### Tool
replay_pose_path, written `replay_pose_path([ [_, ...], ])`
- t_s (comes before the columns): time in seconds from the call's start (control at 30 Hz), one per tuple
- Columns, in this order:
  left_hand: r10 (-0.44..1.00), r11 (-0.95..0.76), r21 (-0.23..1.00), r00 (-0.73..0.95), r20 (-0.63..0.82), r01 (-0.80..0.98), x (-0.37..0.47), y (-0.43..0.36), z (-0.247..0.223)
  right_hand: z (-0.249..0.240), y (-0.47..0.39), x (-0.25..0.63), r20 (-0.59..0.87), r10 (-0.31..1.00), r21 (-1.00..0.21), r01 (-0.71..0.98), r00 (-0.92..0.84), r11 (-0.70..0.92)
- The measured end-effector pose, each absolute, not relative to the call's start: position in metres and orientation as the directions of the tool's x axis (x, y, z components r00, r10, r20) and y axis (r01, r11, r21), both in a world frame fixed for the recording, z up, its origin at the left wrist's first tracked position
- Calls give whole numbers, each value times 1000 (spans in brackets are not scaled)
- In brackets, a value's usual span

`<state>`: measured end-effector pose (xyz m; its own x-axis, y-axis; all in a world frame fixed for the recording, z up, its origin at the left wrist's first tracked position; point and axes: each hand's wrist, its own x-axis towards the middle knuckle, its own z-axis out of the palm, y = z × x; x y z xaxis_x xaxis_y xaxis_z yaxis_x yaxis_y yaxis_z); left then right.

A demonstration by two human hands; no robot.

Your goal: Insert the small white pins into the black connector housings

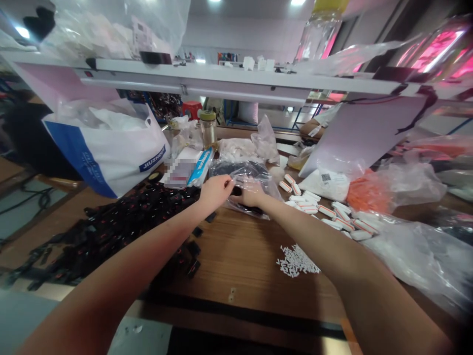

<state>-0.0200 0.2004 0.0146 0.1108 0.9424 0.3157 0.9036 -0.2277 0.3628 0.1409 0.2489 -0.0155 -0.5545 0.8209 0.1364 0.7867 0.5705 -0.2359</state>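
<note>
Toward the far side of the wooden table (229, 256) lies a clear plastic bag (271, 190) with dark contents. My left hand (217, 191) is closed, its thumb and fingers pinching the near left edge of that bag. At the bag's mouth is my right hand (249, 191), partly under the clear film; its fingers are blurred and partly hidden, so I cannot make out what they hold. To the left of both hands spreads a large heap of small black plastic parts (111, 231) with red marks.
Small white pieces (297, 261) lie beside my right forearm. Farther right are white blocks with orange stripes (327, 212) and a bag of orange parts (371, 190). A white-and-blue bag (121, 143) and a lidded jar (208, 130) stand behind, under a shelf (221, 71).
</note>
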Motion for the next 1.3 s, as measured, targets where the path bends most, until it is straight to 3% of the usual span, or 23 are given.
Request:
replay_pose_path([
  [0.2, 944, -302, 282, 243, 224, 911, -7, 186, -12, -26, 204, 190, 116, 883, -214, 857, -455, 469],
  [0.4, 953, -285, 252, 245, 180, 925, 14, 203, -29, -25, 180, 201, 126, 874, -235, 841, -470, 486],
  [0.6, 947, -316, 315, 276, 166, 895, 5, 209, 2, -11, 160, 201, 139, 840, -323, 778, -524, 538],
  [0.77, 894, -433, 372, 338, 294, 821, 15, 161, 32, 16, 144, 224, 249, 836, -437, 713, -490, 548],
  [0.87, 778, -608, 416, 612, 143, 677, 47, 126, 23, 31, 124, 265, 310, 892, -545, 707, -330, 451],
  [0.9, 768, -615, 409, 629, 119, 674, 57, 118, 16, 34, 115, 283, 315, 917, -576, 718, -246, 391],
  [1.0, 773, -607, 393, 628, 89, 691, 80, 105, -3, 33, 80, 341, 257, 965, -562, 805, -48, 190],
  [1.1, 784, -592, 407, 614, 91, 696, 85, 105, -14, 18, 47, 378, 139, 989, -526, 849, 43, 37],
  [1.3, 812, -552, 473, 572, 116, 687, 81, 101, -21, -17, 24, 370, 69, 998, -430, 902, -3, 32],
])
